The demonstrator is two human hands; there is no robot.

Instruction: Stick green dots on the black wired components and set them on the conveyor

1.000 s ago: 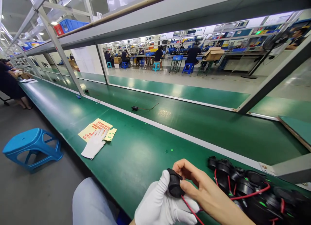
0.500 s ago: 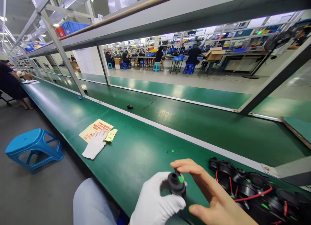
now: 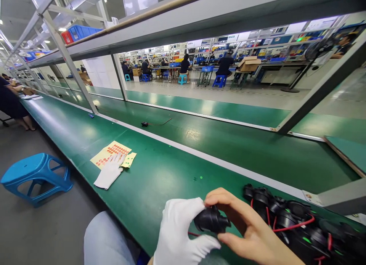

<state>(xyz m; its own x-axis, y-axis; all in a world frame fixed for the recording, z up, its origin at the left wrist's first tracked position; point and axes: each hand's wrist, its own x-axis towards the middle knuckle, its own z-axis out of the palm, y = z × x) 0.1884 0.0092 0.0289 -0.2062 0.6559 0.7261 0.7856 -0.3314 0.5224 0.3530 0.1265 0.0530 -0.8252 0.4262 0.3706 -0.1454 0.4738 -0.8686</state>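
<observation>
Between my two hands is a black cylindrical part [image 3: 211,220] with a stepped narrow end, lying sideways over the bench. My left hand [image 3: 181,228], in a white glove, curls round its left end. A short piece of red wire shows below it near the glove. My right hand [image 3: 246,227] is bare, with fingertips on top of the part and the thumb near its narrow end on the right. To the right lies a pile of similar black parts [image 3: 288,215] with red wires and green dots.
A white glove [image 3: 109,174] lies on a sheet of red stickers [image 3: 114,147], beside a smaller piece with green dots [image 3: 129,160]. One wired black part [image 3: 145,124] rests beyond the metal strip. A blue stool [image 3: 37,177] stands left; an overhead shelf [image 3: 183,19] spans the bench [image 3: 154,173].
The black part has turned from upright, with its green dot showing, to lying sideways with its narrow end pointing right. My right thumb has closed in towards it. The view has shifted slightly.
</observation>
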